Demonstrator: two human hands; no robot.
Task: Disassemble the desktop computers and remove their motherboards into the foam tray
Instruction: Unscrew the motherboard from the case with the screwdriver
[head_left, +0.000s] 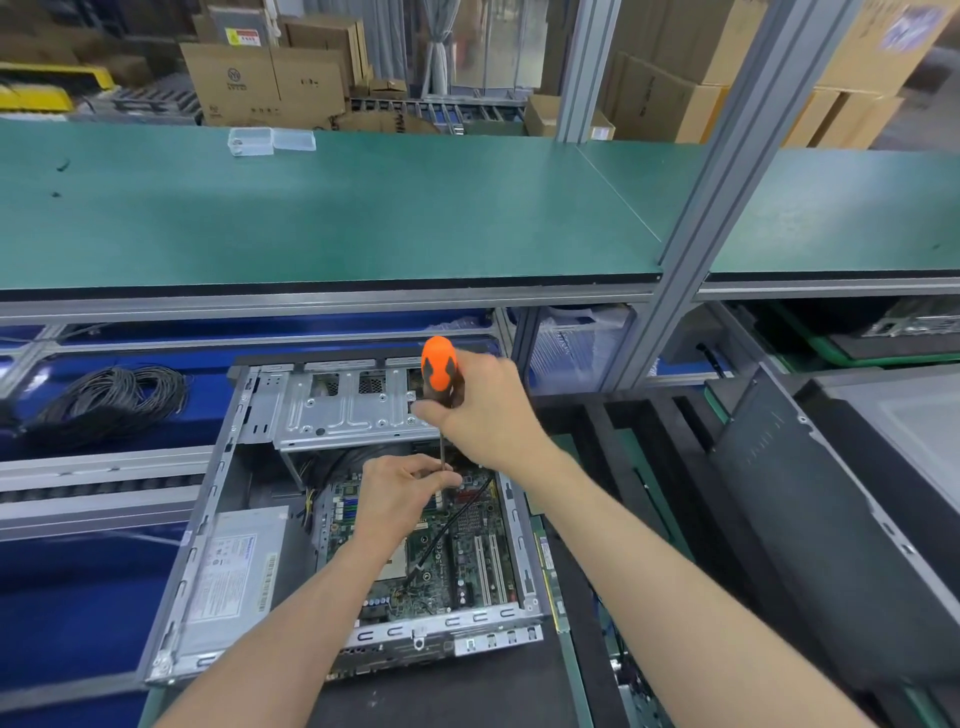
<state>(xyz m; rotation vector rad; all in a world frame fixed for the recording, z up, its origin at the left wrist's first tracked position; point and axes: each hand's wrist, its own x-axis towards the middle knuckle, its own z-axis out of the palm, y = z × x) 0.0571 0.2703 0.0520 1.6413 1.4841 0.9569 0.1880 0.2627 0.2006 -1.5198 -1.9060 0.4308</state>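
A long green workbench (363, 208) ran across the far half of the scene, with two small clear plastic boxes (271, 140) at its far edge. Below and nearer, an open desktop computer case (218, 519) lay on its side in the middle of the view, its cover off. To the right of it sat a black foam tray (660, 467), its slots showing dark, and a dark panel (810, 545) leaned just beyond that. A coil of black cable (111, 400) lay to the far left of the case.

Inside the case, the silver power supply (234, 571) filled the near-left corner, and the silver drive cage (348, 405) the far side. The green motherboard (467, 545) lay flat in the right part of the case, not yet lifted out.

The right hand (488, 415) was closed around the orange and black handle of a screwdriver (440, 366), holding it nearly upright over the far part of the board. The left hand (402, 493) pinched the thin shaft low down, near the tip, steadying it.

Judging from this, the step in hand was undoing a motherboard screw. The tip itself was hidden behind the left fingers, so whether it was seated could not be told. The next move likely called for downward pressure while turning, keeping the shaft straight so that it would not slip onto the board.
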